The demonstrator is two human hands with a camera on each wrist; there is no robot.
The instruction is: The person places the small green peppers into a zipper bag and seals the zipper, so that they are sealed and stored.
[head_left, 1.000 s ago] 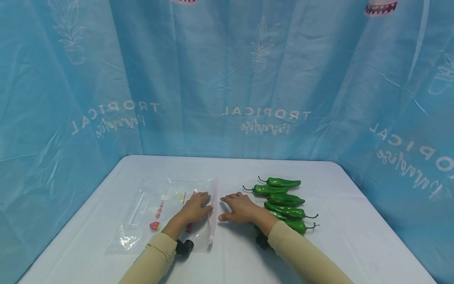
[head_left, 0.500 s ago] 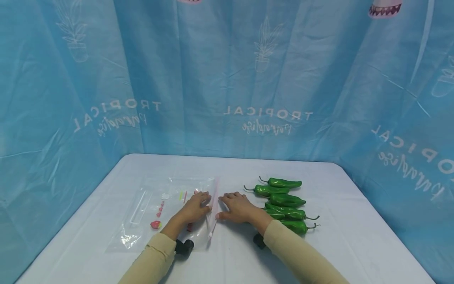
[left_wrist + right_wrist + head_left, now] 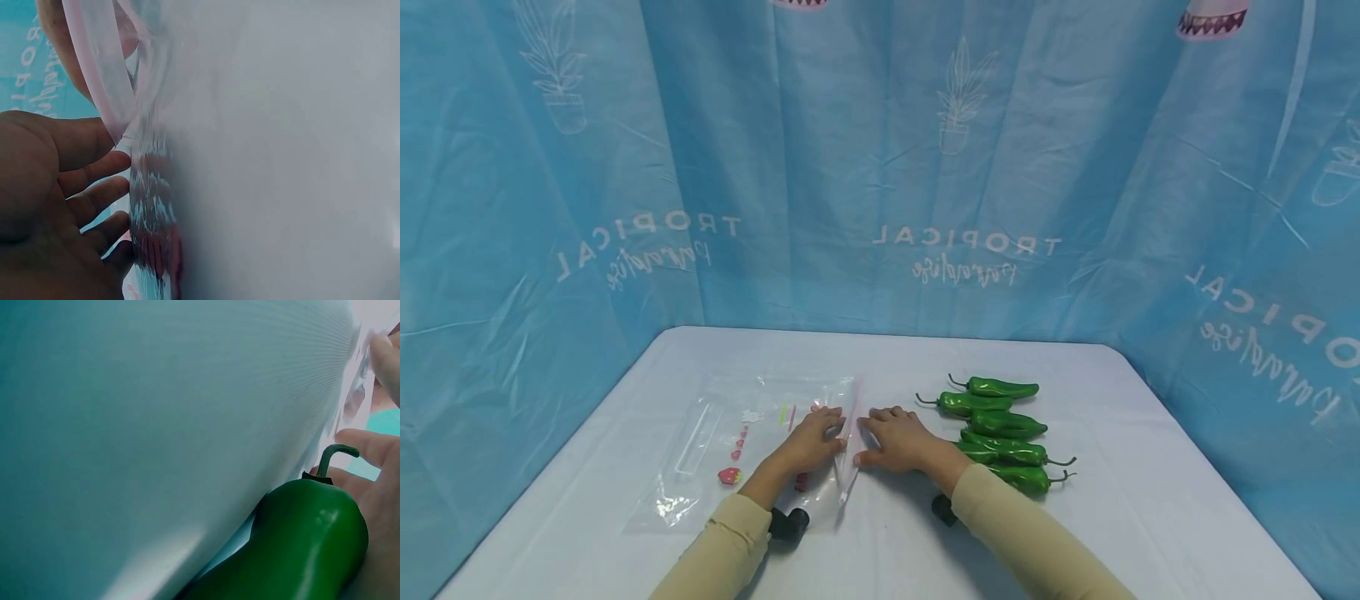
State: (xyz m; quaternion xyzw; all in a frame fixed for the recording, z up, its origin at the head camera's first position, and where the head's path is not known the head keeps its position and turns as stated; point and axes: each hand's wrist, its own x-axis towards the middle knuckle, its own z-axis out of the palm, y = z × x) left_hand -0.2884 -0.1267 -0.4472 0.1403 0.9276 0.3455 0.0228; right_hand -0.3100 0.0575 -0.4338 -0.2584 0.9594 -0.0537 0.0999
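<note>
In the head view a clear zip bag [image 3: 700,500] with red and white prints lies flat on the left side of the table, its pink zip edge [image 3: 855,400] towards the right. My left hand [image 3: 808,442] rests on the bag beside that edge. The left wrist view has its thumb and fingers [image 3: 103,194] fairly straight, their tips touching the plastic. Across the edge, my right hand [image 3: 898,442] lies with its fingers spread and its tips at the pink strip [image 3: 94,62]. Between the strip's layers a gap appears. No firm pinch by either hand is visible.
Several long green peppers [image 3: 1007,423] lie in a stack right of my right hand, partly hidden behind its forearm. One pepper [image 3: 306,537] sits close under the right wrist camera. A white cloth covers the table [image 3: 1150,500]; a blue printed curtain [image 3: 820,167] surrounds it.
My right hand has slid slightly left, from just beside the bag to its pink edge. The left hand stays on the bag. The view has shifted a little.
</note>
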